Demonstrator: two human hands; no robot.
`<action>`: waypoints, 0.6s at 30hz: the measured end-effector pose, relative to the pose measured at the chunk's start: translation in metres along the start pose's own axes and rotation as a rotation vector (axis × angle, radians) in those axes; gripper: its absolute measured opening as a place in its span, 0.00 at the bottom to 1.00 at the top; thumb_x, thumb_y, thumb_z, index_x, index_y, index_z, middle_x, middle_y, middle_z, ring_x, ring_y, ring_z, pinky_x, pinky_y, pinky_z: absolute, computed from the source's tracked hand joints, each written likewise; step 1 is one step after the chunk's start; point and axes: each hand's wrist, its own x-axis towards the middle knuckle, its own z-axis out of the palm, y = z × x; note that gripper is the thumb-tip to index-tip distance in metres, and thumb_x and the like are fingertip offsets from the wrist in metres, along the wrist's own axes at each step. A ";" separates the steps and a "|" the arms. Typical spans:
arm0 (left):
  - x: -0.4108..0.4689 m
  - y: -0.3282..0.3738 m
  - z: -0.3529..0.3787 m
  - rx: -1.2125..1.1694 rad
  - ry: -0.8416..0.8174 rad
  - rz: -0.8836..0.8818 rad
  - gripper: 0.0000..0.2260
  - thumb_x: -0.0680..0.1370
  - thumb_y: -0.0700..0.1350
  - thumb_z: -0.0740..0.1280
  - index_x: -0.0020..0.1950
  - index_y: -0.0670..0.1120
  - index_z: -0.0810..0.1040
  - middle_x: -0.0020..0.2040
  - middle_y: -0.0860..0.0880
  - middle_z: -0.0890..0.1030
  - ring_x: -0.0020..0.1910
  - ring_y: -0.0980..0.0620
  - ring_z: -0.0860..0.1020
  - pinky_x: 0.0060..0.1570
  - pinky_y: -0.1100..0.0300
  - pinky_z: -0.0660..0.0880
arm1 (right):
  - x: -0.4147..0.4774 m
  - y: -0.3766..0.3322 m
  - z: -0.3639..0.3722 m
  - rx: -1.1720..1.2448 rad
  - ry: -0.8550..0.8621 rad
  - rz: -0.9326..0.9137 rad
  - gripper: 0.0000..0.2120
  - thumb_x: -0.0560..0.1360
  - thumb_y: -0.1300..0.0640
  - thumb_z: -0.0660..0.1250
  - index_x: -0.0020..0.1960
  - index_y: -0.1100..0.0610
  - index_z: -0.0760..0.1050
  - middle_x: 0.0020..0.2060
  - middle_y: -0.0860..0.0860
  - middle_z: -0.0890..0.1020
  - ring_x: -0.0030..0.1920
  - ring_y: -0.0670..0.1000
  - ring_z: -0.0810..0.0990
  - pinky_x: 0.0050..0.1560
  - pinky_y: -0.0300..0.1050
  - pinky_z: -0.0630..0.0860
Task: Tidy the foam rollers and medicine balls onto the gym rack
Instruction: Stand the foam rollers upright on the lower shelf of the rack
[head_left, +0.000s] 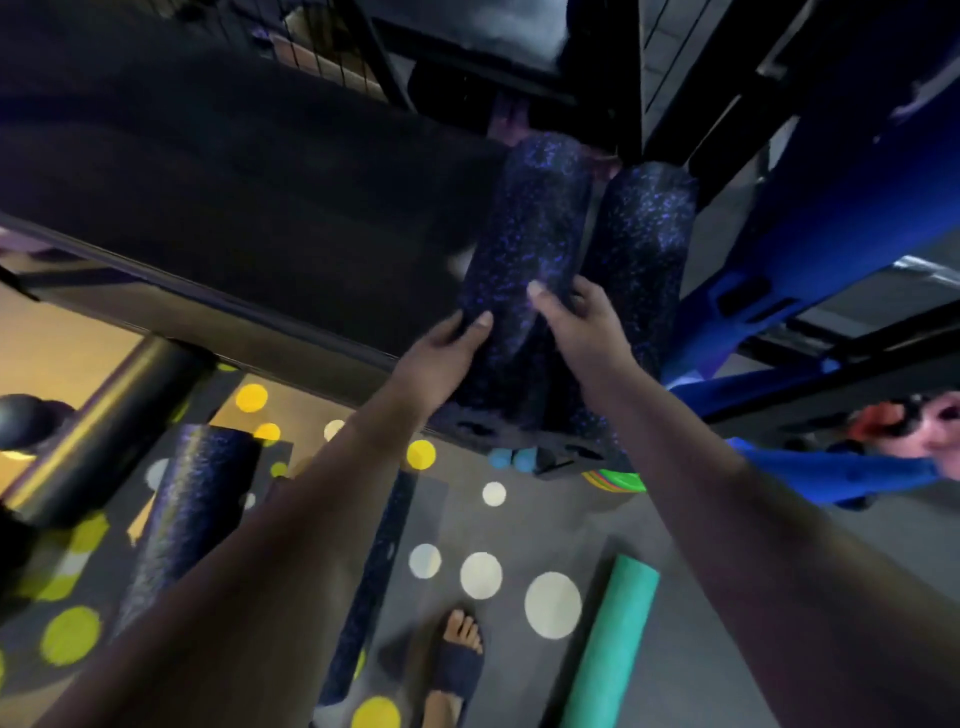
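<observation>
Two black foam rollers with blue speckles lie side by side on the rack shelf. My left hand grips the near end of the left speckled roller from its left side. My right hand presses on the same roller from the right, between it and the right speckled roller. On the floor lie another speckled roller, a thinner speckled roller under my left arm, a plain black roller and a teal roller. A dark ball sits at the far left.
A long dark shelf runs to the left of the rack. Blue mats or pads lean at the right. Small blue balls and a green hoop edge lie under the shelf. My sandalled foot stands on the dotted floor.
</observation>
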 end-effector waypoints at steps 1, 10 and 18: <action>-0.003 -0.014 0.006 0.074 -0.023 -0.035 0.41 0.64 0.75 0.71 0.74 0.63 0.69 0.66 0.59 0.78 0.64 0.60 0.77 0.69 0.62 0.69 | 0.000 0.009 0.003 -0.098 -0.030 0.013 0.33 0.68 0.39 0.75 0.68 0.51 0.73 0.54 0.43 0.83 0.56 0.46 0.82 0.65 0.49 0.77; -0.017 -0.047 0.014 -0.115 0.034 0.078 0.27 0.77 0.49 0.72 0.76 0.53 0.71 0.73 0.49 0.74 0.64 0.58 0.77 0.65 0.64 0.74 | -0.027 0.058 0.020 -0.447 -0.098 -0.056 0.36 0.81 0.47 0.64 0.81 0.59 0.52 0.79 0.60 0.58 0.79 0.58 0.57 0.77 0.49 0.56; -0.100 -0.160 -0.057 -0.444 0.341 -0.257 0.18 0.82 0.36 0.63 0.73 0.44 0.72 0.59 0.44 0.81 0.43 0.55 0.81 0.39 0.67 0.77 | -0.134 0.074 0.080 -0.348 0.124 -0.672 0.13 0.77 0.66 0.64 0.61 0.61 0.79 0.57 0.55 0.81 0.59 0.53 0.78 0.63 0.44 0.73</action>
